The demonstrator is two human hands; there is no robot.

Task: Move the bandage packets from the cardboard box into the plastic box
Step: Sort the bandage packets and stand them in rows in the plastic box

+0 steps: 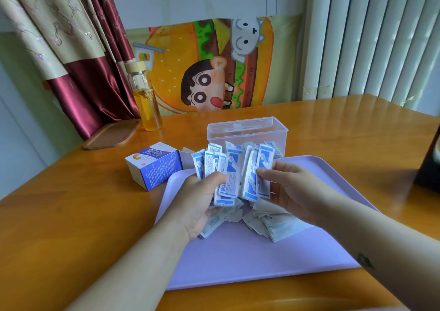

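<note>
My left hand grips a fanned bunch of white-and-blue bandage packets above the lilac tray. My right hand pinches the right side of the same bunch. More packets lie in a loose heap on the tray below my hands. The clear plastic box stands open just behind the bunch, its inside partly hidden by the packets. The blue-and-white cardboard box lies on its side to the left, flap open towards the tray.
A glass bottle with yellow liquid and a brown lid stand at the table's back left. A dark object sits at the right edge. A cartoon cloth hangs behind the wooden table.
</note>
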